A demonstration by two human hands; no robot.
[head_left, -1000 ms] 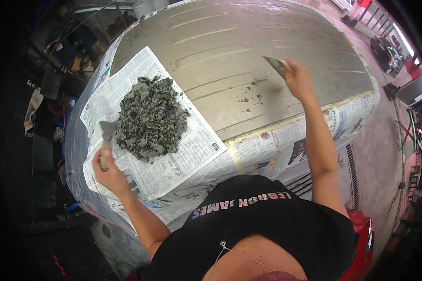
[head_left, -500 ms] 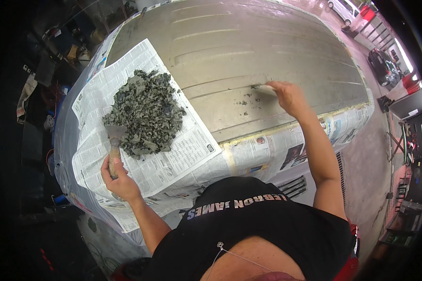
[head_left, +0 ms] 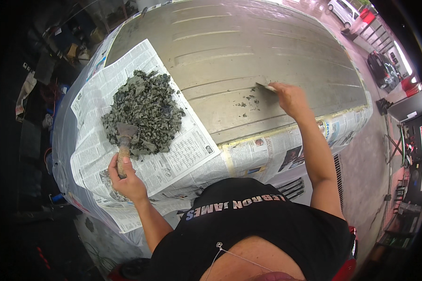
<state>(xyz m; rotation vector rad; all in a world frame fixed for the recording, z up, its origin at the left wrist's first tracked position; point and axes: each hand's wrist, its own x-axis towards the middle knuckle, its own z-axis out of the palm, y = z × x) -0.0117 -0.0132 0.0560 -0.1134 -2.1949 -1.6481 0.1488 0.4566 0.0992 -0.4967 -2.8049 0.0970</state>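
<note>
My left hand [head_left: 129, 183] is closed round the wooden handle of a putty knife [head_left: 125, 146]. Its broad metal blade lies over the near left edge of a heap of grey-green paint flakes [head_left: 150, 110]. The heap rests on an open newspaper sheet [head_left: 192, 150]. Farther right, my right hand [head_left: 293, 99] grips a thin flat scraper [head_left: 267, 87], its tip at the dull grey-beige vehicle roof [head_left: 211, 89]. My fingers hide most of this scraper. A few loose flakes [head_left: 249, 103] are scattered on the roof just left of it.
Taped newspaper [head_left: 258, 154] and plastic sheeting [head_left: 63, 140] cover the roof's edges and sides. Raised ribs run along the roof. Shelves and tools [head_left: 410, 145] line the far right, with a dark car [head_left: 383, 70] and a white van [head_left: 343, 12] beyond.
My left hand and the putty knife have shifted a little right, the blade turning over the heap's edge. My right hand has tilted, so more of its scraper shows.
</note>
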